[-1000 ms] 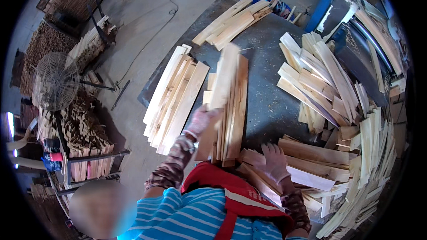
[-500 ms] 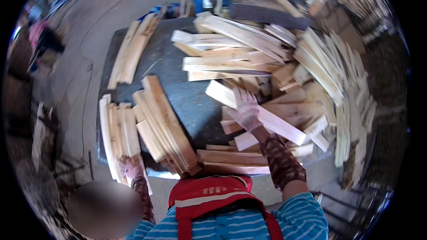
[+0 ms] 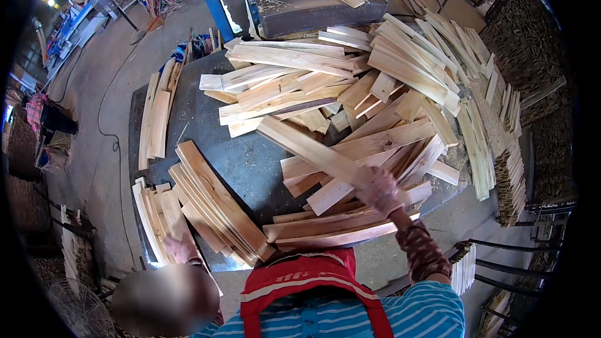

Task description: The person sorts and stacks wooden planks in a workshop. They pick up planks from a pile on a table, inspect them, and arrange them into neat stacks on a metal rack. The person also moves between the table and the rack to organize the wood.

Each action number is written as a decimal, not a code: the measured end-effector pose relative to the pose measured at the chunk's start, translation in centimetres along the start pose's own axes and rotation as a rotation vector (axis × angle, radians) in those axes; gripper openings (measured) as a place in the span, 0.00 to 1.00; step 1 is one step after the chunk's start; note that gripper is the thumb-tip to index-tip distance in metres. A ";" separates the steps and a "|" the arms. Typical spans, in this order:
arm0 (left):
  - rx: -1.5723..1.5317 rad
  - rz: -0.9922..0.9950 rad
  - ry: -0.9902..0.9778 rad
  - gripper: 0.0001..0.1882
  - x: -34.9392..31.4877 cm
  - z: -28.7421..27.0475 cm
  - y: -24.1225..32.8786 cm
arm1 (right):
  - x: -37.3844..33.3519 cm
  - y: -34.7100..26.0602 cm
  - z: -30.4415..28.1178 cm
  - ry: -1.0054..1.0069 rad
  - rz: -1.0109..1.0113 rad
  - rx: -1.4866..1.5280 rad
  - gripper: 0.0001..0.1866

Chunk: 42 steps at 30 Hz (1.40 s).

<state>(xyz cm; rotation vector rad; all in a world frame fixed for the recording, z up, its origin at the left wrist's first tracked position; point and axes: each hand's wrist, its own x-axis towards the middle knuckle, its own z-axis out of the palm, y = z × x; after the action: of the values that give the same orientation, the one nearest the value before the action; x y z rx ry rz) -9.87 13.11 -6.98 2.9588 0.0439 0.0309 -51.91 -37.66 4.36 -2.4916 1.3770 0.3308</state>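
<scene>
My right hand (image 3: 377, 191), in a light glove, is closed around a pale wooden board (image 3: 313, 150). The board slants up to the far left over other loose boards, its far end above the dark tabletop (image 3: 235, 166). My left hand (image 3: 181, 249), also gloved, lies with fingers stretched over the near end of a small stack of boards (image 3: 161, 213) at the table's left edge. A blurred oval hides part of my left forearm. Between my hands is a neater stack of boards (image 3: 216, 197), with more boards (image 3: 332, 228) lying along the near edge.
A jumbled heap of boards (image 3: 294, 75) covers the table's far and right side. Several boards (image 3: 158, 116) lie at the far left. Beyond stands a machine with a roller (image 3: 313, 15). A cable (image 3: 116, 144) runs over the floor; a person (image 3: 53, 119) is at the far left.
My right hand has moved nearer and to the right, and the board's far end now points further left. My left hand stays at the left stack. The whole view has shifted.
</scene>
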 end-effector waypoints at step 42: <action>-1.656 0.081 -1.292 0.29 -9.7 -10.4 21.2 | 1.3 -27.4 -0.1 -0.211 -0.566 0.672 0.39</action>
<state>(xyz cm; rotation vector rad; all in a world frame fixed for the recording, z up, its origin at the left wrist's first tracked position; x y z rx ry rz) -19.26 -6.13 6.92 0.9642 -0.1794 -1.1276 -27.92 -24.79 7.49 -2.0679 0.5261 -0.0035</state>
